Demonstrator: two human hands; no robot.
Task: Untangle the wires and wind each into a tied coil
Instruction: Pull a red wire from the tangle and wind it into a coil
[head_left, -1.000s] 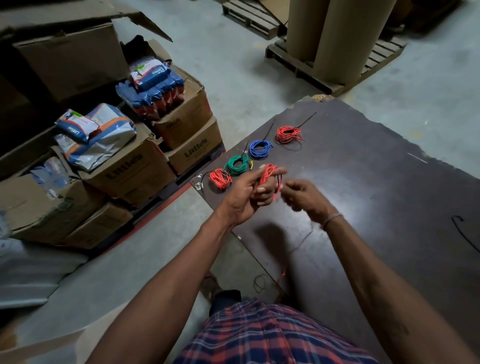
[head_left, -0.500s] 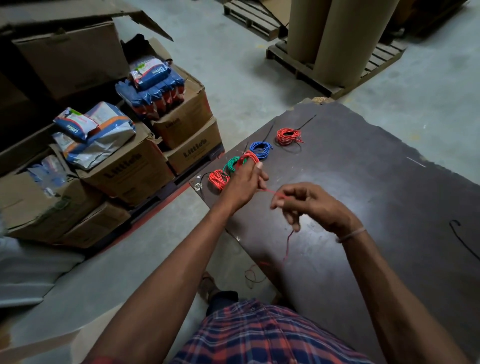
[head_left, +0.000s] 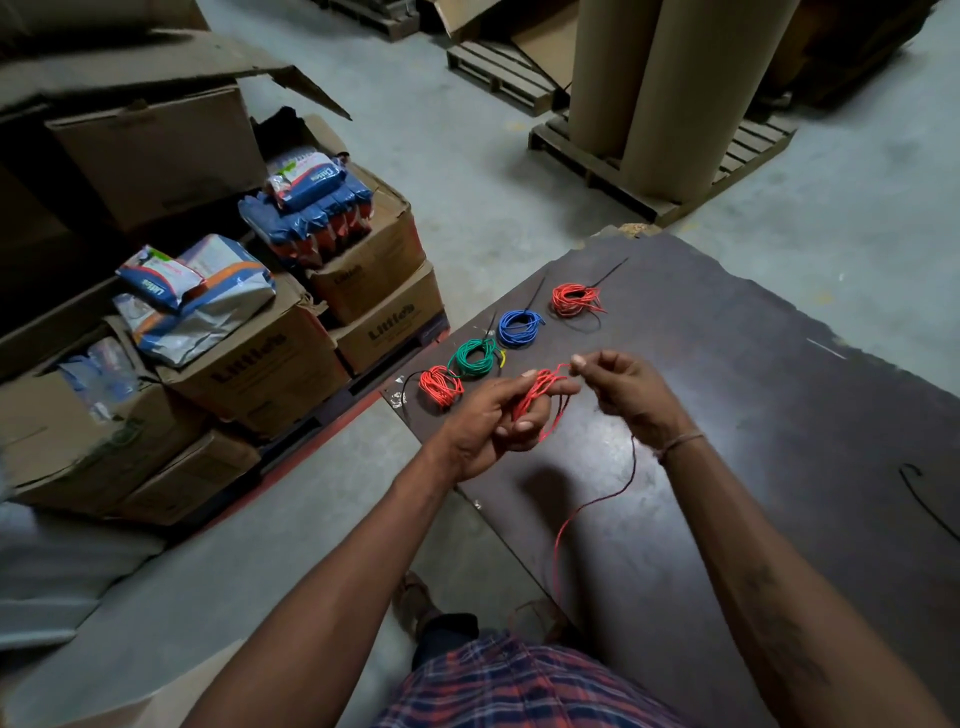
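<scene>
- Left hand raised just above the bench, fingers curled through the loops of a red wire and gripping them.
- Loops wound round the left fingers, hanging in a loose bundle between index finger and palm.
- Right hand close beside the left, thumb and fingertips pinched together on the same red wire where it leaves the loops.
- Free tail of the red wire trailing down from under the right wrist, curving over the dark bench top, then dropping off the near edge toward the floor by a plaid shirt.
- Thin band worn round the right wrist.
- Four finished coils lying in a slanted row on the bench beyond the hands: a near red coil, a green coil, a blue coil and a far red coil.
- Each coil flat on the bench, apart from its neighbours, with a thin black tie sticking out; near red coil just beside the left hand.
- Loose black wire lying well apart at the right edge of the bench.
- Cardboard boxes stacked on the floor to the left, with plastic packets resting on top.
- Large brown paper rolls standing upright on a wooden pallet across the concrete floor.
</scene>
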